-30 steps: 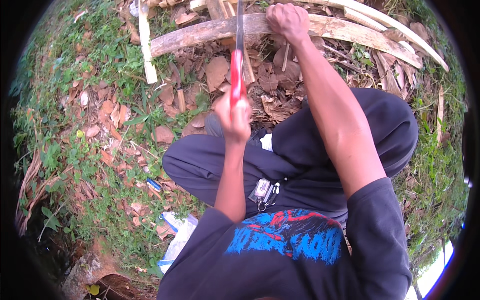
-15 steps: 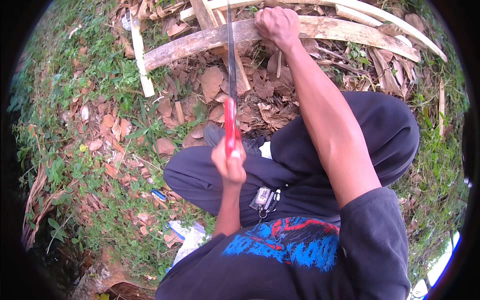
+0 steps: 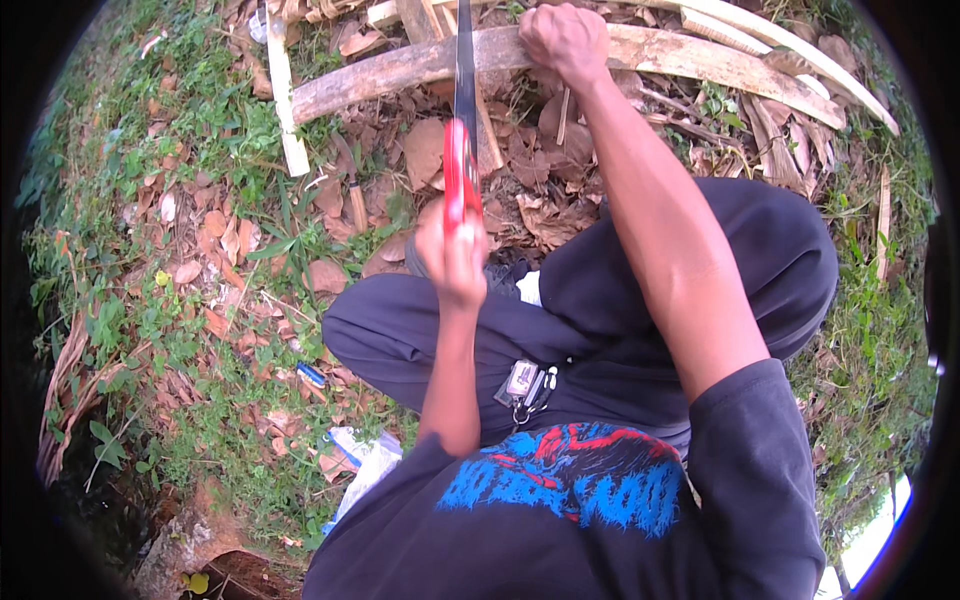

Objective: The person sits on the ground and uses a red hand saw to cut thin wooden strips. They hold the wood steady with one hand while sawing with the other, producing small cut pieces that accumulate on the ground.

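Observation:
My left hand (image 3: 452,255) is closed around the red handle of a handsaw (image 3: 461,170). Its dark, narrow blade points away from me and crosses a long, curved wooden plank (image 3: 700,62). Beyond the plank the far end of the blade leaves the picture. To the right of the blade, my right hand (image 3: 565,42) is clenched over the plank and bears down on it with a straight arm. The plank rests across other wood pieces, among them a slanting board (image 3: 420,22) under it.
A pale strip of wood (image 3: 285,100) lies by the plank's left end. Nearer are a wooden-handled knife (image 3: 357,205), a small blue object (image 3: 312,375) and a plastic bag (image 3: 372,470). Keys with a tag (image 3: 528,385) rest on my lap. Dry leaves and low plants cover the ground.
My left hand has pushed the saw forward, away from me, along its line across the plank. My right hand stays on the plank.

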The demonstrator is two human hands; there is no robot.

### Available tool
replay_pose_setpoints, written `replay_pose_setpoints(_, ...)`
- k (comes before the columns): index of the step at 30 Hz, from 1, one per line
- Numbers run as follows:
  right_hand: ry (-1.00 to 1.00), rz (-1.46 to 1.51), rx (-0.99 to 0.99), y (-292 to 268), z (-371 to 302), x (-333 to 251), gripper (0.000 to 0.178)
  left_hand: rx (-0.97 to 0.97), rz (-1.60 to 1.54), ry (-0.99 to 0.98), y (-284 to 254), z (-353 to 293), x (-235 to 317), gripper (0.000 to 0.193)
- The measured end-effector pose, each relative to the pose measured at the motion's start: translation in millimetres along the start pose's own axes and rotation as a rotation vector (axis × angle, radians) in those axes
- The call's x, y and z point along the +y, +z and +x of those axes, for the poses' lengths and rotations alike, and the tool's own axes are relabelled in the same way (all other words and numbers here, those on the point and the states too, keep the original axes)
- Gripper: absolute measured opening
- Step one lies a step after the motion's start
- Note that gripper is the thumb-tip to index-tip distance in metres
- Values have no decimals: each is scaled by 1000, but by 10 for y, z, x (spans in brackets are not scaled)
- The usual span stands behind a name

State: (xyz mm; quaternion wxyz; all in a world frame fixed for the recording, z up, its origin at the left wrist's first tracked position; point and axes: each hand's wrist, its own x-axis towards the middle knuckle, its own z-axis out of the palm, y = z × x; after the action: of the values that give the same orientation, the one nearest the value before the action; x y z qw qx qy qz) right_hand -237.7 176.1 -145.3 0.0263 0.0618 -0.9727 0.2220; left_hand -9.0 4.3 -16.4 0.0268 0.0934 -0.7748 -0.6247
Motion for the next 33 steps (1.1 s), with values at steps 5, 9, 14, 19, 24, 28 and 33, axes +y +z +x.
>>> replay_pose_setpoints(5,84,53,-51,-144,7,-49,16,-21,52,76,-49,-16,8,24)
replay_pose_setpoints(9,-6,-103,77,-104,-151,-82,16,-7,56,82,35,-42,32,19)
replay_pose_setpoints(14,4,-232,204,-90,15,-12,16,-30,-116,-157,-84,-523,241,23)
replay_pose_setpoints(19,-20,-216,160,-27,22,87,23,-52,-84,-11,83,12,97,18)
replay_pose_setpoints(24,-148,-316,271,-118,-8,-13,28,-19,-256,-130,-152,-376,141,35)
replay_pose_setpoints(28,-146,-288,174,-73,9,68,27,81,470,573,-65,121,-210,25)
replay_pose_setpoints(33,-63,-346,41,-160,32,-81,29,12,-239,-191,-167,-463,133,31)
